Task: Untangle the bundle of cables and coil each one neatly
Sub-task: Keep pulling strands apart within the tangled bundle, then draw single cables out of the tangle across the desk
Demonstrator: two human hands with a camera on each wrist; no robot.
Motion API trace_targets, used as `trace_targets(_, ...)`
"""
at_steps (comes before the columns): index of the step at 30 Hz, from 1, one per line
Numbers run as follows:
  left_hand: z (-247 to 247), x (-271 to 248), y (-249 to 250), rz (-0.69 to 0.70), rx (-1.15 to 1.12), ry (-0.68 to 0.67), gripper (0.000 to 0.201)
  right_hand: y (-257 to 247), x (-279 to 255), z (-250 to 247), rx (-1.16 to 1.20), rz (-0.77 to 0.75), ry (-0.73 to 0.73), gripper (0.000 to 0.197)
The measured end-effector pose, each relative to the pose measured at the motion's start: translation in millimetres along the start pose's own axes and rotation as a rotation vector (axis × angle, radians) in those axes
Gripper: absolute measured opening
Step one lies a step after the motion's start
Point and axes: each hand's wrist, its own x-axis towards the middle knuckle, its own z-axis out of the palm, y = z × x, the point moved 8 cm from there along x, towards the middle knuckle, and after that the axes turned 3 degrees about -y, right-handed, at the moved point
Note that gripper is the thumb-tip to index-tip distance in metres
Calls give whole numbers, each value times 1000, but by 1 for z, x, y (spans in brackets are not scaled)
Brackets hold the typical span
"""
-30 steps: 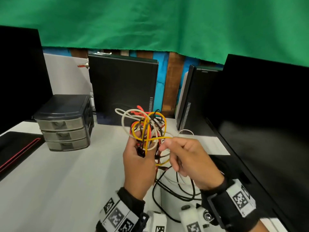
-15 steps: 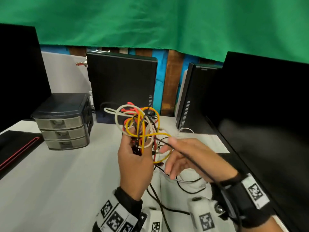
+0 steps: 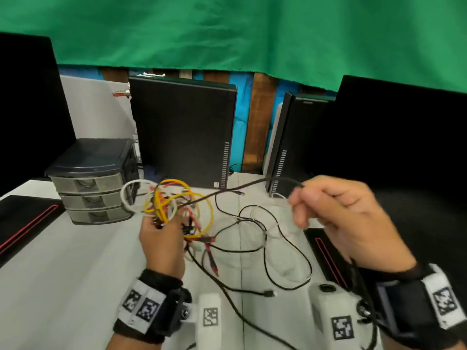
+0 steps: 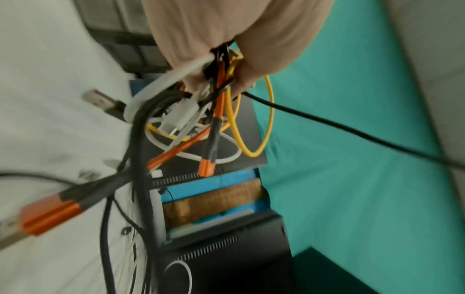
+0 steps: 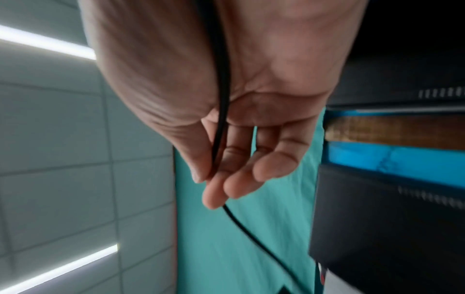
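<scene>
Head view: at nine o'clock the left hand (image 3: 161, 242) grips the cable bundle (image 3: 174, 208) above the white table (image 3: 63, 274); toward three o'clock the right hand (image 3: 346, 218) pinches a taut black cable (image 3: 242, 187) running from the bundle
</scene>
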Motion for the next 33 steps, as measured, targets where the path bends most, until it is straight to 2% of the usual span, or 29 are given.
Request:
trace_targets(2, -22, 17, -2, -52, -71, 95, 39, -3, -3, -28, -141, -9, 119, 29)
trace_targets(5, -36, 31, 4, -59, -118, 120, 44, 28, -5, -66, -389, 132, 268, 22)
trace_targets(7, -33, 33, 10, -26, -115, 105, 43, 55, -8, -78, -461, 260, 286, 25)
trace_targets(9, -30, 32, 14, -13, -101, 119, 38, 69, -9, -84, -511, 327, 290, 29)
trace_targets(13, -25, 29, 9, -45, -114, 104, 39, 66, -10, -87, -509, 287, 351, 26)
trace_targets(17, -16, 24, 9, -36, -88, 64, 38, 53, -8, -75, -794, 191, 368, 27)
trace_targets(20, -25, 41, 25, -21, -162, 118, 47, 45, -15, -84, -1018, 161, 417, 28)
trace_targets(23, -33, 53, 46, 25, -177, 134, 44, 42, -19, -99, -991, 155, 485, 23)
trace_targets(26, -17, 37, 50, 62, -139, 53, 46, 34, -12, -82, -837, 113, 461, 16)
trace_targets(29, 7, 9, 38, 74, -73, -63, 39, 31, 2, -33, -730, 86, 352, 13)
trace_targets(31, 24, -13, 30, 92, 1, -145, 34, 39, 7, 2, -735, 63, 236, 13)
trace_targets(33, 42, -38, 30, 130, 61, -225, 36, 50, 8, 29, -797, 31, 157, 21)
